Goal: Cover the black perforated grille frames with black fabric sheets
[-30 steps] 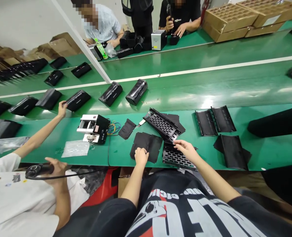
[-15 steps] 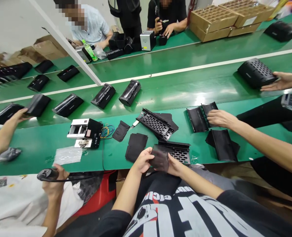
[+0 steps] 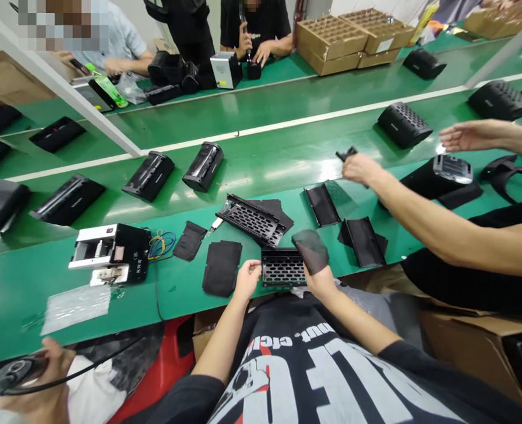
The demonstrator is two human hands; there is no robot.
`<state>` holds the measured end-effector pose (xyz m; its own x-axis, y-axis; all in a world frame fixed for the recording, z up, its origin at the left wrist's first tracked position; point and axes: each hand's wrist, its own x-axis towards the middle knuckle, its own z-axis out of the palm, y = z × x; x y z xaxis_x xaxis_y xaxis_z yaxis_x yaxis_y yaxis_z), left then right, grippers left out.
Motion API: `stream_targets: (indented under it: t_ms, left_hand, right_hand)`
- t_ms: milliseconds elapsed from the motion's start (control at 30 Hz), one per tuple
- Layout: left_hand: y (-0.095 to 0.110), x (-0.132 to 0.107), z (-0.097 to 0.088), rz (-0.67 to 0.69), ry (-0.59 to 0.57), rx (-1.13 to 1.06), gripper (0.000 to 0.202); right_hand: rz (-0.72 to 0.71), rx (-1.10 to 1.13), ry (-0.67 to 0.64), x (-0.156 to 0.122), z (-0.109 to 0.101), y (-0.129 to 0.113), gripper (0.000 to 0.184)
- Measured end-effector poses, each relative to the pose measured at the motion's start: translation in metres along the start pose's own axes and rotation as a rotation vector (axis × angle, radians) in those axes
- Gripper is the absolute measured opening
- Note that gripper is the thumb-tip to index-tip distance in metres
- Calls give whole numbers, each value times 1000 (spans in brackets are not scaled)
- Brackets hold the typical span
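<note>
A black perforated plastic grille (image 3: 282, 268) lies on the green belt right in front of me. My right hand (image 3: 318, 281) pinches a thin dark mesh sheet (image 3: 311, 251) and holds it up at the grille's right end. My left hand (image 3: 247, 281) rests at the grille's left end, its fingers reaching towards that edge and holding nothing. Just left of it lies a black fabric sheet (image 3: 222, 268). Further up, a second grille (image 3: 252, 220) sits on another dark sheet.
A co-worker's arm (image 3: 402, 206) reaches across from the right, holding a small black part, and another hand (image 3: 470, 135) is beyond it. Black housings (image 3: 148, 175) stand on the far belt. A white-and-black device (image 3: 110, 253), coloured wires and a plastic bag (image 3: 75, 308) lie to the left.
The dark mesh sheet was held between both hands; now my right hand alone lifts it over the grille, and my left hand has moved off it. A co-worker's hand has moved a dark panel away.
</note>
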<state>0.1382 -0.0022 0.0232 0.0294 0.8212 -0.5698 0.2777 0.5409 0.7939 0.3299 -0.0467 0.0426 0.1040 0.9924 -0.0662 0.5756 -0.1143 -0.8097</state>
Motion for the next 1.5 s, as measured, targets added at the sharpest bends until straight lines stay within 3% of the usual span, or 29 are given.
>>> stream_targets:
  t_ms: [100, 200, 333, 467, 533, 633, 733, 833, 967, 1167, 1300, 1400, 1500]
  left_hand:
    - [-1, 2, 2, -37, -23, 20, 26]
    - [-6, 7, 6, -26, 28, 152, 26]
    - [-20, 15, 12, -26, 24, 229, 26]
    - [-29, 17, 15, -4, 32, 342, 31]
    - [-30, 16, 16, 33, 52, 481, 37]
    - [-27, 16, 18, 57, 34, 632, 40]
    - [-22, 17, 19, 53, 8, 697, 36]
    - [-17, 16, 20, 67, 21, 797, 32]
    - [-15, 12, 22, 121, 57, 853, 28]
    - [-24, 19, 18, 0, 58, 598, 35]
    - [-26, 15, 14, -6, 69, 408, 36]
    - [-17, 0, 9, 48, 2, 294, 39]
    - [4, -17, -2, 165, -13, 328, 39]
  right_hand:
    - [-186, -342, -170, -7, 6, 8, 45]
    - [-170, -567, -235, -16, 30, 16, 43]
    - [-179, -614, -260, -24, 48, 22, 60]
    - [-178, -489, -204, -25, 36, 32, 57]
    - [-56, -425, -95, -24, 26, 43, 54]
    - [265, -348, 5, -18, 13, 63, 55]
    - [531, -162, -97, -10, 7, 77, 52]
    - [637, -78, -170, -3, 8, 81, 46]
    - [649, -89, -226, -3, 12, 79, 39]
    - [510, -61, -181, -5, 7, 84, 25]
    - [389, -47, -104, -11, 0, 84, 30]
    - [350, 116, -109, -16, -8, 75, 34]
    - [328, 298, -115, -14, -24, 52, 37]
